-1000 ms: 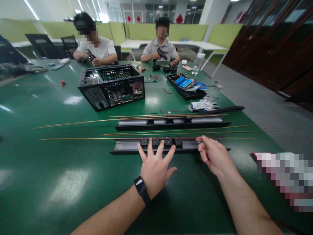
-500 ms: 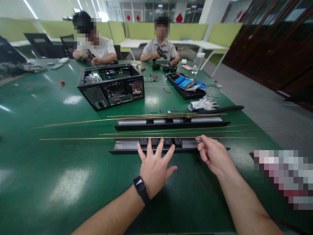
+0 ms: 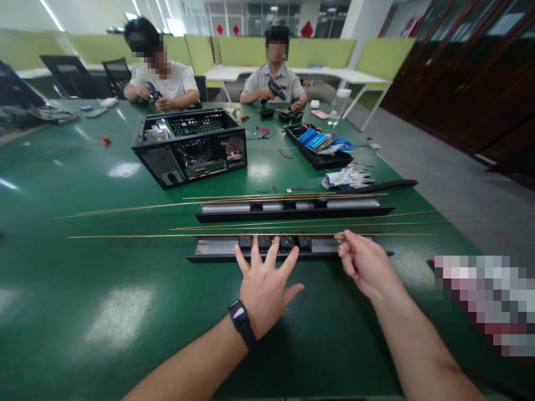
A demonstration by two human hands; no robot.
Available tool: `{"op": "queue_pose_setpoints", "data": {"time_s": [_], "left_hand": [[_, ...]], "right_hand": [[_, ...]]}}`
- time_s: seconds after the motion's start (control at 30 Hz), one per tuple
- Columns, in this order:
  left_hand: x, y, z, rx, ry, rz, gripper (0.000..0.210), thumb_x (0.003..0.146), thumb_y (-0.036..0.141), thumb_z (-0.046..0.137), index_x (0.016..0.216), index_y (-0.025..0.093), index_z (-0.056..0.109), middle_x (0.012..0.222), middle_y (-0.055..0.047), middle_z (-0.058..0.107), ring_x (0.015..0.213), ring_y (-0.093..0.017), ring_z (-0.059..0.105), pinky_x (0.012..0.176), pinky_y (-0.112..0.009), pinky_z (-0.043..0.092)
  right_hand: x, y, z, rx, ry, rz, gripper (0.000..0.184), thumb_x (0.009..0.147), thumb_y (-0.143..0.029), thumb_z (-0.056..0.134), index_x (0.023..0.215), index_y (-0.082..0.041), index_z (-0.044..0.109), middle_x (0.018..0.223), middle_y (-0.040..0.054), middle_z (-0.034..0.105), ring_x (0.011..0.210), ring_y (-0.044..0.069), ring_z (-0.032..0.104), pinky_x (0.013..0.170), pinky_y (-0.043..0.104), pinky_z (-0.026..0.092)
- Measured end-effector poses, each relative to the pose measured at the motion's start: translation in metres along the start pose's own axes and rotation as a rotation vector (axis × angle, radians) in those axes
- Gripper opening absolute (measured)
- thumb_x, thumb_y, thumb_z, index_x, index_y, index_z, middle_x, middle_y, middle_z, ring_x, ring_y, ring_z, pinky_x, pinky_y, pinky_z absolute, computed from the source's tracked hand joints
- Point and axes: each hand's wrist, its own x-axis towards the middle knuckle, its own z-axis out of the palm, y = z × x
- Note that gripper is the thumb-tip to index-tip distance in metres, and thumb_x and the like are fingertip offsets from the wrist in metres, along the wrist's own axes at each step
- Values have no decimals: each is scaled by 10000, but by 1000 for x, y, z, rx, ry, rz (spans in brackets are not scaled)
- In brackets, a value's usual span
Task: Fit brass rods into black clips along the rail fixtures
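Observation:
My left hand [image 3: 265, 284], a watch [image 3: 239, 316] on its wrist, is spread wide, its fingertips over a row of black blocks [image 3: 286, 243]. These blocks sit inside the nearer metal channel [image 3: 215, 248], which has a black front edge. At the channel's right part, my right hand [image 3: 363, 259] is closed in a pinch on a long thin brass rod [image 3: 137, 237]. That rod runs along the back of the blocks and far out past the channel's left end. Just behind it lie more thin rods [image 3: 234, 227].
A second channel [image 3: 346, 207] with black blocks and rods lies behind. Farther back are an open computer case [image 3: 188, 150], a black tray [image 3: 321, 161] with blue items and white gloves [image 3: 349, 177]. Two co-workers sit across the table, one holding a power drill [image 3: 276, 89].

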Motion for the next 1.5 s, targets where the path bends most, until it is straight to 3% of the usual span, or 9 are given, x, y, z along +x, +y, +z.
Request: {"op": "queue_pose_setpoints", "data": {"time_s": [0.27,0.67,1.03,1.5], "left_hand": [[0,0,-1,-7,12,9,737,795,618,675,1464,449,416,1583,-55,375,1461,-499,190,1082,-834,62],[0,-2,-4,-42,13,19,545,859,590,608,1379,442,534,1606,-42,331,1476,-500,139,1073,-838,59],[0,-1,-6,-39,13,2,430,895,558,570,1310,445,594,1579,-35,371,1474,-474,188,1085,-824,91],[-1,0,-8,-54,32,-32,506,871,494,640,1364,446,537,1529,-81,390,1456,-442,253,1098,-793,158]], "right_hand": [[0,-1,1,3,4,6,302,835,-427,684,912,-136,656,543,-14,592,257,64,388,247,171,161],[0,1,0,6,2,-10,351,805,-460,711,911,-130,659,540,-12,594,255,61,384,248,169,158],[0,1,1,9,-1,-10,337,808,-455,710,904,-136,660,535,-12,591,257,60,384,251,172,160],[0,0,1,-2,-3,-5,330,819,-452,693,905,-135,656,542,-16,592,254,60,377,250,173,154]]}}
